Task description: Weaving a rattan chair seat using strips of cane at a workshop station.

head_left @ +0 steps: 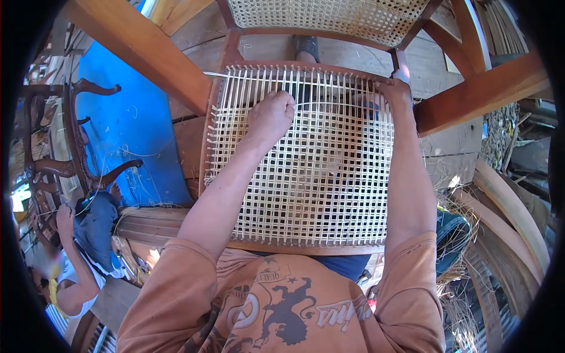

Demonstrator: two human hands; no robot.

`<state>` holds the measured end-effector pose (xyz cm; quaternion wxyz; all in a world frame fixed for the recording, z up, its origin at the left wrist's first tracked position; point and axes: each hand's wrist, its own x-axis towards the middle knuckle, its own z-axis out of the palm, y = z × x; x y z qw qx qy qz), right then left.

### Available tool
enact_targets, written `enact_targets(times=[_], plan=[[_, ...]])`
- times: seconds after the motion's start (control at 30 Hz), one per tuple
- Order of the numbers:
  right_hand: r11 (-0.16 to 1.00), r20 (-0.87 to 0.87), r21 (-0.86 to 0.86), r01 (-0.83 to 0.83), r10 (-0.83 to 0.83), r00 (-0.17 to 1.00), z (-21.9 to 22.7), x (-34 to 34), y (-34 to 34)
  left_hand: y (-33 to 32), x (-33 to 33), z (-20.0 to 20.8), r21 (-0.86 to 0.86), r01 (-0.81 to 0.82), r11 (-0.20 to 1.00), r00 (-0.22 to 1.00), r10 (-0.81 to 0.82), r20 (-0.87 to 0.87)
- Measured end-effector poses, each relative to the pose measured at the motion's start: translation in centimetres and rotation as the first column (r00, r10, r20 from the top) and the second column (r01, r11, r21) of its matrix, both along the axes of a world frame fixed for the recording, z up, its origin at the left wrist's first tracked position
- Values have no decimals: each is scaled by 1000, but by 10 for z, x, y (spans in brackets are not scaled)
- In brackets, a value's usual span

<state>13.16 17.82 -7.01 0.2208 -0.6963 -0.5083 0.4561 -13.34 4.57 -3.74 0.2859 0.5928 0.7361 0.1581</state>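
In front of me is a wooden seat frame [306, 250] strung with a grid of pale cane [312, 182]. The weave is dense in the near and middle part; toward the far rail mostly lengthwise strands show. My left hand [272, 116] is closed above the far part of the grid, gripping a thin cane strand [335, 105] that runs rightward across the lengthwise ones. At the far right corner, my right hand [394, 91] has its fingers pressed together at the frame's edge; what they hold is too small to make out. Short peg-like ends line the frame's edges.
A finished cane backrest panel [329, 20] stands beyond the seat. Thick wooden beams [141, 50] slant in on both sides. A blue sheet [126, 129] and carved dark chair parts [70, 135] lie left, near another person [79, 276]. Curved wood pieces [500, 206] are stacked right.
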Motion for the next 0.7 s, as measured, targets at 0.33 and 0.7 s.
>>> enact_targets(times=[0.33, 0.7], plan=[[995, 618, -35, -90, 92, 781, -53, 8, 28, 3, 0, 0, -25, 1, 1000, 1000, -1, -11], [928, 615, 96, -359, 228, 755, 20, 8, -5, 5, 2, 0, 6, -2, 1000, 999, 2, 37]])
